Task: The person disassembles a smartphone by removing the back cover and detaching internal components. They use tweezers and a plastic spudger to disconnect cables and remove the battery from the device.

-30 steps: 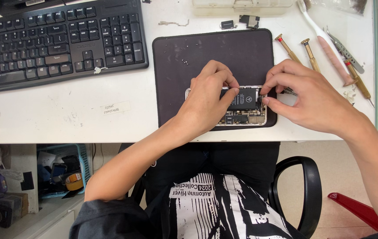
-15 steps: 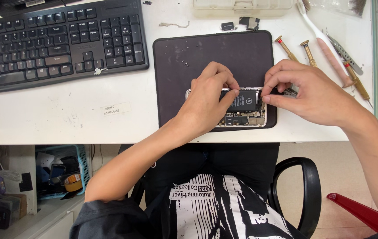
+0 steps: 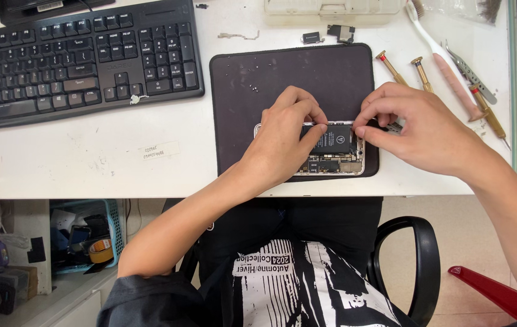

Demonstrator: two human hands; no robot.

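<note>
An opened smartphone [image 3: 337, 156] lies on a dark mat [image 3: 282, 72] near the desk's front edge, its black battery and circuit board exposed. My left hand [image 3: 285, 136] rests over the phone's left half and grips its frame with thumb and fingers. My right hand [image 3: 418, 130] sits at the phone's right edge, fingertips pinched together on a small dark part or tool tip that I cannot make out. The two hands almost meet above the battery.
A black keyboard [image 3: 77, 57] fills the desk's left side. Small screwdrivers [image 3: 418, 72], a white brush [image 3: 440, 57] and tweezers [image 3: 470, 72] lie to the right of the mat. A pale plastic box [image 3: 331, 11] stands at the back. Below are a chair armrest [image 3: 415, 266] and a shelf basket [image 3: 86, 236].
My right hand has shifted slightly left and up along the phone's right edge. My left hand stays on the phone, fingers barely moved.
</note>
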